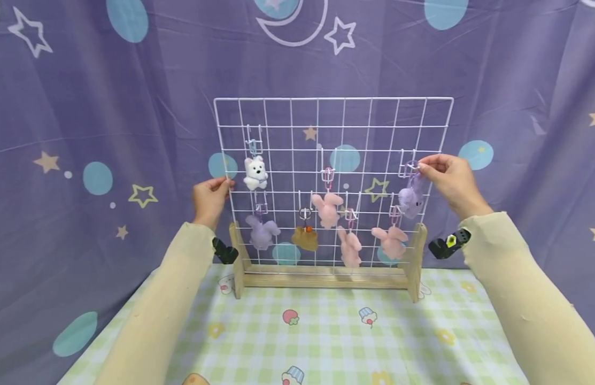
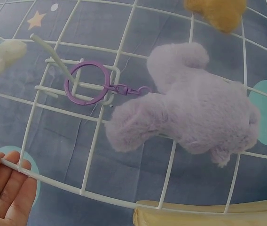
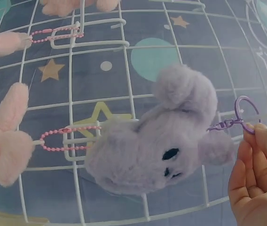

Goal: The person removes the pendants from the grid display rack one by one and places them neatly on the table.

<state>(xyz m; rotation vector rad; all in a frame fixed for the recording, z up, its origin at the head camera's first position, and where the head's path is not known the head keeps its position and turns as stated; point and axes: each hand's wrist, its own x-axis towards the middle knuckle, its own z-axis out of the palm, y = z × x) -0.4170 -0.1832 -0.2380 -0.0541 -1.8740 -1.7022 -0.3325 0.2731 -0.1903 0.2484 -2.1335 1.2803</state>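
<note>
My right hand [image 1: 451,179] pinches the purple key ring [image 3: 237,108] of a lilac plush rabbit keychain [image 1: 410,202] between thumb and fingers, at the upper right of a white wire grid [image 1: 333,98]. The ring is beside or around a white hook; I cannot tell which. The rabbit's dark eyes show in the right wrist view. My left hand [image 1: 210,200] grips the grid's left edge wire, thumb in front and fingers behind. Near it, another lilac plush rabbit [image 2: 208,108] hangs by its purple ring from a hook.
A wooden stand [image 1: 326,280] holds the grid upright on a green checked tablecloth [image 1: 335,342]. Also hanging are a white plush dog [image 1: 256,174], a brown plush [image 1: 304,239] and pink plush rabbits [image 1: 327,209]. A purple patterned curtain [image 1: 182,69] is behind.
</note>
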